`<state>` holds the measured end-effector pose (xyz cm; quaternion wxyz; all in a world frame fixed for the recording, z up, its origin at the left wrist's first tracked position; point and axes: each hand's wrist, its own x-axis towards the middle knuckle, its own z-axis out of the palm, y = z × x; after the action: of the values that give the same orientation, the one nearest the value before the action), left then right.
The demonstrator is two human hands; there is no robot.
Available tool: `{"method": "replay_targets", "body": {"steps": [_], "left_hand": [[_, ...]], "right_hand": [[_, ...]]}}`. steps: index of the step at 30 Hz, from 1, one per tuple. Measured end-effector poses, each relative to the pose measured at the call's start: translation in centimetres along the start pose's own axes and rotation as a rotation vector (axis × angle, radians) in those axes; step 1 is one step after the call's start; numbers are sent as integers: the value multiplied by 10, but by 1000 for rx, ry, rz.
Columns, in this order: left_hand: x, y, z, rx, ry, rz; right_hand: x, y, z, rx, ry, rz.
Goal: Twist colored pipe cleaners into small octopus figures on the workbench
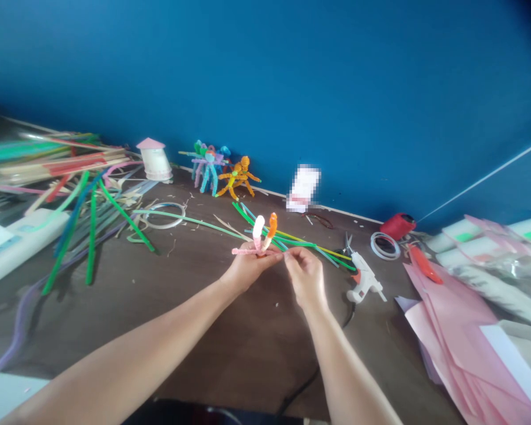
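Observation:
My left hand point(248, 265) holds a small pipe-cleaner figure point(260, 236) with a pink strand across it and white and orange coiled pieces standing up. My right hand point(305, 274) meets the figure's right end, its fingertips pinched on the pink strand point(248, 251). Thin green and yellow strips point(296, 243) lie on the dark wooden table point(230, 366) just beyond my hands, without touching them. A white glue gun point(363, 277) rests to the right of my right hand, with scissors point(348, 245) behind it.
Coloured strips and sticks point(48, 159) are heaped at the left. Pipe-cleaner figures point(210, 168) and a paper cup model point(154, 160) stand along the blue wall. A red spool point(397, 226), a tape roll point(384, 245) and pink paper sheets point(460, 336) lie at the right.

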<state>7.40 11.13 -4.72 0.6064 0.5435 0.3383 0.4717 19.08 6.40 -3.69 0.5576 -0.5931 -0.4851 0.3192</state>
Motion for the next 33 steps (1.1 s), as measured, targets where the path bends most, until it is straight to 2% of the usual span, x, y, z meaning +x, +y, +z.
{"method": "replay_targets", "body": {"steps": [6, 10, 14, 20, 23, 25, 26, 30, 33], "left_hand": [[-3, 3, -2, 205, -40, 94], [-6, 5, -2, 362, 6, 289], [-5, 3, -3, 487, -10, 470], [-4, -2, -5, 483, -16, 664], [-5, -1, -5, 483, -23, 706], [-5, -1, -4, 463, -27, 658], [-5, -1, -3, 439, -22, 586], [-1, -4, 0, 132, 33, 111], [2, -4, 1, -141, 27, -74]], "right_hand": [[0, 1, 3, 322, -41, 173], [1, -1, 4, 443, -59, 265], [2, -2, 5, 518, -54, 337], [1, -3, 6, 581, -28, 391], [0, -2, 6, 592, -18, 393], [0, -2, 7, 590, -5, 389], [0, -1, 7, 584, 3, 387], [1, -3, 7, 549, -56, 360], [2, -3, 5, 515, -129, 323]]}}
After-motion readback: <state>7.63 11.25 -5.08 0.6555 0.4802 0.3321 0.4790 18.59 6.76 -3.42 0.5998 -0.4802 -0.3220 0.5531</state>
